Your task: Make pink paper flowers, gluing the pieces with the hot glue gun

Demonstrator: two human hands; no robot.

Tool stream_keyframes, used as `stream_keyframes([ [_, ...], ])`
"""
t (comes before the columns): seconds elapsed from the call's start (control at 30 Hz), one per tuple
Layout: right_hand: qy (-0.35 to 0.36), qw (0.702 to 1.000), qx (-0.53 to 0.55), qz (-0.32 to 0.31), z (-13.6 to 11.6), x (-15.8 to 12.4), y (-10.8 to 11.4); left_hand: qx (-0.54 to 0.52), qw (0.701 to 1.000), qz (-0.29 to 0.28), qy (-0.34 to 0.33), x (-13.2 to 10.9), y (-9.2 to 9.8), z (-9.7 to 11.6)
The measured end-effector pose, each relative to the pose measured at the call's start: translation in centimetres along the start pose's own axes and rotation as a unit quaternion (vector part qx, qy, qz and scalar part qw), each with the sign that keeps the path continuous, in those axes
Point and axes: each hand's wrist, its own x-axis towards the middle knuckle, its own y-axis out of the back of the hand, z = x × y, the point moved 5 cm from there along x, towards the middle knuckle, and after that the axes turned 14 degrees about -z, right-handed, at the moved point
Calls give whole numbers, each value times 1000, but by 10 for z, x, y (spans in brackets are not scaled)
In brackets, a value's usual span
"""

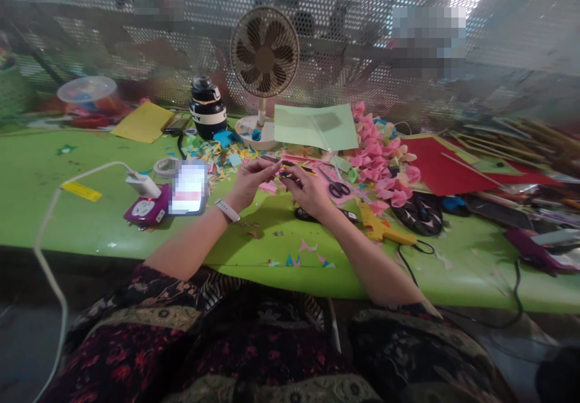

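My left hand (252,179), with a white band on its wrist, reaches in from the left with its fingertips pinched together; what they hold is too small to tell. Facing it, the fingers of my right hand (308,193) are curled around a thin yellow-and-black pencil (302,169) that slants across them. The fingertips of both hands nearly meet over the green table (235,249). Black-handled scissors (339,189) lie just right of my right hand. Beneath that wrist is a dark object (304,214), partly hidden. Small paper scraps (217,155) are scattered behind my hands.
A lit phone (188,188) leans by a purple power adapter (144,211) with a white charger cable. A fan (265,52) and black bottle (208,110) stand behind. Pink paper petals (385,161), a yellow glue gun (385,231) and red paper (446,164) lie right.
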Motion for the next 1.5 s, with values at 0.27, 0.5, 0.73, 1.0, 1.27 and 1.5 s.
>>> stream_keyframes([
  [0.27,-23,999,20,-25,3,0,-1,-1,1000,1,19,-1,2,-3],
  [0.5,-50,997,5,-58,4,1,-2,-43,996,68,26,1,13,-4],
  [0.73,-91,995,-41,5,10,2,13,-53,993,104,27,8,34,4],
  [1.0,14,998,61,1,-7,-3,36,95,978,-168,84,2,0,13],
  [1.27,-6,991,13,-130,-13,-4,27,134,960,-222,103,-1,-5,14],
  [1.5,-13,975,116,-190,-17,-4,24,115,951,-254,134,-3,-6,13],
])
